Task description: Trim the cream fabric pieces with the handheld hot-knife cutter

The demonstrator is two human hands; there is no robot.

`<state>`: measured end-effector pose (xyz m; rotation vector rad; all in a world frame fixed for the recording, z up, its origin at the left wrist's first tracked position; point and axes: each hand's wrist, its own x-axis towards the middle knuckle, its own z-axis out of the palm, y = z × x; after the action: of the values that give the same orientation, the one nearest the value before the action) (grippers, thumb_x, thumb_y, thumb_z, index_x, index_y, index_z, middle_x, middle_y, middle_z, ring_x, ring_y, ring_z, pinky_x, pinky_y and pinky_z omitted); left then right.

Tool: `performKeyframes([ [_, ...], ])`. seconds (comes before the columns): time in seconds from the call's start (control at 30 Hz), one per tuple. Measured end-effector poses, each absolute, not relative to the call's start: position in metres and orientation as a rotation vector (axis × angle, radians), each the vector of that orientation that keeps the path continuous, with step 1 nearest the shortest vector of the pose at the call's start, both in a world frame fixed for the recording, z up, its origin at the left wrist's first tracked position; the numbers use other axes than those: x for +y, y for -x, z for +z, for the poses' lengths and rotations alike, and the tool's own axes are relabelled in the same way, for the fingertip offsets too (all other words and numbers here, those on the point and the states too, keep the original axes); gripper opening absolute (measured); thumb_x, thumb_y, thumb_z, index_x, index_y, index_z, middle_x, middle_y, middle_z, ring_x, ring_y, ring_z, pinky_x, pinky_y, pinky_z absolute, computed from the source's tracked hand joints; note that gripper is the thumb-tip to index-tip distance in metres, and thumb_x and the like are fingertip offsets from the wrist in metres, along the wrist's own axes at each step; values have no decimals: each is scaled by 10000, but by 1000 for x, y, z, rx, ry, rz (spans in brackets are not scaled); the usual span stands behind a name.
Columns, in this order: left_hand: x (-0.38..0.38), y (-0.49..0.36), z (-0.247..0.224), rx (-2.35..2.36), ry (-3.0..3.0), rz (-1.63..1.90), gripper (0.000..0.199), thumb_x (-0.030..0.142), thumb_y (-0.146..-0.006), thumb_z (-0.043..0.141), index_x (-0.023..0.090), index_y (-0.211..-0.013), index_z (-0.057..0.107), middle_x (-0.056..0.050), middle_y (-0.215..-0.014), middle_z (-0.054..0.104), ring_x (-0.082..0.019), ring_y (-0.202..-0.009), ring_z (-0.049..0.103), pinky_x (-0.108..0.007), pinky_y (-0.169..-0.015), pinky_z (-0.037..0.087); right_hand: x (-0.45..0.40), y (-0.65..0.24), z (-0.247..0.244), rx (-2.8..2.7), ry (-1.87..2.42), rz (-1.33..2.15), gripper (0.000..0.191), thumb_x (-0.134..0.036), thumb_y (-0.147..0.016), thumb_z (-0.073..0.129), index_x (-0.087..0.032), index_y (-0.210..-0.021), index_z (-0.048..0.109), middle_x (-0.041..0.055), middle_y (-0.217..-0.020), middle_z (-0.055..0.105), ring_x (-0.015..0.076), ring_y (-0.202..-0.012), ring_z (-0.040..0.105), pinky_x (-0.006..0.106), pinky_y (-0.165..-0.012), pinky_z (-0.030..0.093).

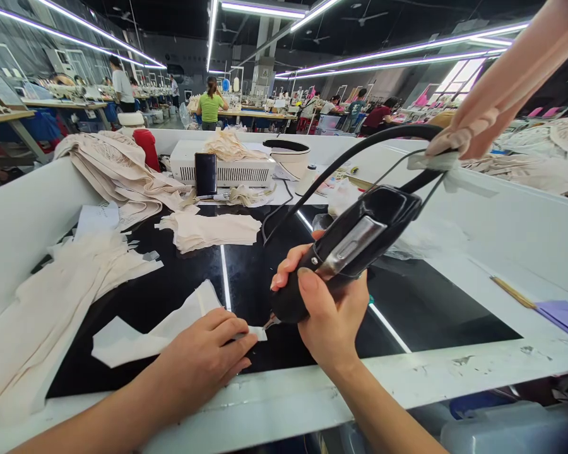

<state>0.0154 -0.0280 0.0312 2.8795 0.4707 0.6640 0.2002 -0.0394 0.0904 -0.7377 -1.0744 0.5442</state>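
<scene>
Nearest, the left hand (208, 356), unclenched, presses on the white cloth (158, 331) at the near left of the table (416, 372), probably to stop it shifting; the right hand (334, 315) grasps the black tool (383, 214), tilted seemingly so its tip (271, 321) meets the cloth's right end.

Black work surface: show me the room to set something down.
Widest bare patch: the right part of the black work surface, between the right hand, clear plastic behind and the white front edge. A smaller one: between the stack of cream pieces and the white piece under the left hand. Crowded: left side, under cream fabric, and around the black tool.
</scene>
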Motion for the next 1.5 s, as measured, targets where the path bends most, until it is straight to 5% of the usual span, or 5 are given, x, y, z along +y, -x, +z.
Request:
performKeyframes([
  [0.57,-27,-16,31,476,-2873,629,247,153,-990,607,114,-1233,596,-121,-1147,642,-298,-1074,631,-466,-916,629,-49,-199,94,-1064,758,585,323,-270,-863,748,-274,-1123,554,-42,-811,653,125,-580,621,266,-512,549],
  [0.87,-26,-10,31,452,-2794,745,197,175,-1067,448,125,-1182,600,-103,-1132,664,-243,-1040,638,-384,-918,603,-49,-203,94,-1059,792,563,339,-252,-855,745,-265,-1137,557,-39,-797,655,131,-578,624,277,-528,551],
  [1.5,-25,-10,28,489,-2726,735,176,179,-1063,477,153,-1111,643,-97,-1072,655,-215,-1027,627,-318,-850,597,-40,-195,101,-1030,751,573,347,-337,-848,775,-275,-1130,583,-45,-786,629,136,-584,616,289,-534,540],
])
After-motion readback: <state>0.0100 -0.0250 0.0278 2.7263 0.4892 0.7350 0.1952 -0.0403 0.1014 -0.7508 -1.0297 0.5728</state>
